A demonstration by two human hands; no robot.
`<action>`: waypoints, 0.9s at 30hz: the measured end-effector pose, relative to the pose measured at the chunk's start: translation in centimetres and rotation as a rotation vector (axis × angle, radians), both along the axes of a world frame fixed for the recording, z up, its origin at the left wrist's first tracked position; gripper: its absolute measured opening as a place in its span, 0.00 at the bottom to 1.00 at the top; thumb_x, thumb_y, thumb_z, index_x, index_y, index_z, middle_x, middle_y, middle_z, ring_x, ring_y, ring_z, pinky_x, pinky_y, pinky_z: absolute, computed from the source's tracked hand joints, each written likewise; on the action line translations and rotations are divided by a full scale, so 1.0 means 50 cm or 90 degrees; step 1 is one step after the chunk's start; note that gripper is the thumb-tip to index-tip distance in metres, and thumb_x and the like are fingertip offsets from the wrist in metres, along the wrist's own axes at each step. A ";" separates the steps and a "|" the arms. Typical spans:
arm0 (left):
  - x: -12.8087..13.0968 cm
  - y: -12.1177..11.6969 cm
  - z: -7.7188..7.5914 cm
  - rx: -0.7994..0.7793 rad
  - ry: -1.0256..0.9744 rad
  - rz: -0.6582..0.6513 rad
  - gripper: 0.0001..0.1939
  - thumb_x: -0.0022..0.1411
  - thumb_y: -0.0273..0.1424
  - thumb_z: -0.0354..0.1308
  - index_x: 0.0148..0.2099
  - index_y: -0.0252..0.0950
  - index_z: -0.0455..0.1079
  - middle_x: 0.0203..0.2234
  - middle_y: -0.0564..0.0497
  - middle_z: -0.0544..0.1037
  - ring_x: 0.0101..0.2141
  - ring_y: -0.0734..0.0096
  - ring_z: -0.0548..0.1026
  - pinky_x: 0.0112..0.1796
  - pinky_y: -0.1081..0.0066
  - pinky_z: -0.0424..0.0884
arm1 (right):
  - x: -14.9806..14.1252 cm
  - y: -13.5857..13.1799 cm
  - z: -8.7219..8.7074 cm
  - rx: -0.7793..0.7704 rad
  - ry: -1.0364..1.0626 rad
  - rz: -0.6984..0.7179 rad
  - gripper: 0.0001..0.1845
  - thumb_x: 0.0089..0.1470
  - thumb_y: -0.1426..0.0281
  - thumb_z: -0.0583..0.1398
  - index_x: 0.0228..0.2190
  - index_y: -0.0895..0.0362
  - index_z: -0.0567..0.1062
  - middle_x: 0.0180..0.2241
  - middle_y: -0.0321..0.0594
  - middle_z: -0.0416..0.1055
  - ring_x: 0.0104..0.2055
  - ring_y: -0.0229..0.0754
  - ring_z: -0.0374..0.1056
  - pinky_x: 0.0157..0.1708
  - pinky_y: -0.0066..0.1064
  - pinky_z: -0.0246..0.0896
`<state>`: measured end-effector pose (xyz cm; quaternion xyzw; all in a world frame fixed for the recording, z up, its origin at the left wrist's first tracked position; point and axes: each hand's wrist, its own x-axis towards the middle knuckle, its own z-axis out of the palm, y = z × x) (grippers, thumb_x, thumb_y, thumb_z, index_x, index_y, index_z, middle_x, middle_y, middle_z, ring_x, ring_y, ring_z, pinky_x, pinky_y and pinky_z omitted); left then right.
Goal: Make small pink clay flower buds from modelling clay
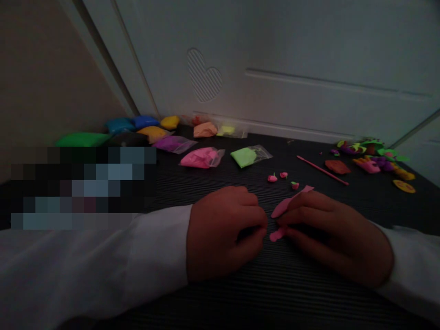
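Observation:
My right hand [333, 238] is closed in a pinch on a small lump of pink clay [276, 235] low over the dark table [240, 293]. A flat pink modelling tool [288, 205] shows just beyond its fingers; whether the hand grips it or only lies over it I cannot tell. Facing it, my left hand [227, 231] is curled, thumb and forefinger pressed together, and anything in that pinch is hidden. Beyond the hands lie three little pink clay buds with green bits, one bud [272, 178] being the leftmost.
Bags of coloured clay line the back left, including a pink bag [201, 158] and a light green bag [245, 156]. A thin pink stick [322, 170] lies to the right, near a reddish piece [337, 167] and several coloured clay shapes [369, 164]. A white panel [292, 46] rises behind.

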<state>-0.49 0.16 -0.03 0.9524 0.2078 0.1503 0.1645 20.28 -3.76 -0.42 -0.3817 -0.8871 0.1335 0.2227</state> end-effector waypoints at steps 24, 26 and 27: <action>-0.001 0.001 -0.002 -0.034 -0.037 0.020 0.07 0.55 0.24 0.50 0.34 0.32 0.69 0.27 0.51 0.68 0.31 0.71 0.63 0.31 0.72 0.57 | 0.005 -0.009 0.009 -0.003 -0.021 0.036 0.14 0.44 0.80 0.52 0.33 0.56 0.71 0.35 0.42 0.66 0.37 0.43 0.60 0.36 0.39 0.55; -0.002 0.003 -0.003 -0.056 -0.059 0.039 0.06 0.54 0.23 0.51 0.34 0.33 0.69 0.27 0.52 0.68 0.31 0.72 0.63 0.31 0.72 0.57 | 0.006 -0.009 0.008 -0.002 -0.018 0.043 0.15 0.44 0.80 0.52 0.34 0.56 0.71 0.35 0.42 0.66 0.37 0.44 0.60 0.36 0.40 0.55; -0.003 0.004 -0.003 -0.064 -0.068 0.049 0.06 0.54 0.23 0.51 0.34 0.33 0.69 0.26 0.52 0.68 0.31 0.72 0.64 0.32 0.73 0.57 | 0.007 -0.008 0.007 0.002 -0.016 0.042 0.15 0.44 0.80 0.52 0.34 0.56 0.71 0.35 0.42 0.66 0.37 0.43 0.60 0.36 0.39 0.55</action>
